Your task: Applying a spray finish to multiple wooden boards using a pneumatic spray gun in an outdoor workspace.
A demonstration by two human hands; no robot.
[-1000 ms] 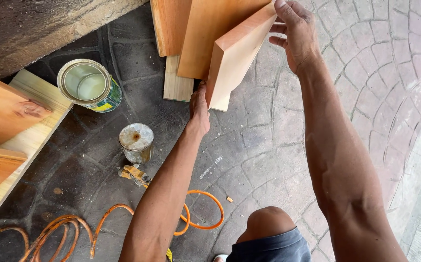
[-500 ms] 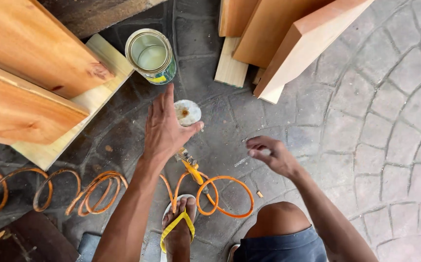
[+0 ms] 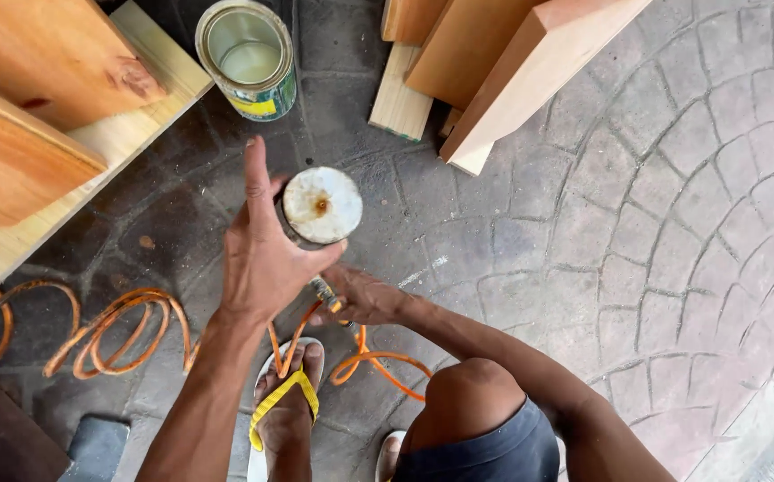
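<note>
Grey patterned paving [image 3: 673, 223], outdoor work area.

Item 1: spray gun with stained round cup lid [image 3: 322, 204], centre of view. Left hand [image 3: 262, 259] cups the pot from 9 o'clock, fingers spread, thumb under the lid. Right hand [image 3: 360, 299] closed about the gun's handle at 6 o'clock, under the pot.

Item 2: orange coiled hose [image 3: 110, 326], trailing toward 8 o'clock.

Item 3: opened tin of finish [image 3: 246, 54], 11 o'clock, untouched.

Item 4: wooden boards [image 3: 503, 62] at 1 o'clock; more boards [image 3: 39, 107] at 10 o'clock.

Progress: gun in hand; lid on, no spraying visible.
</note>
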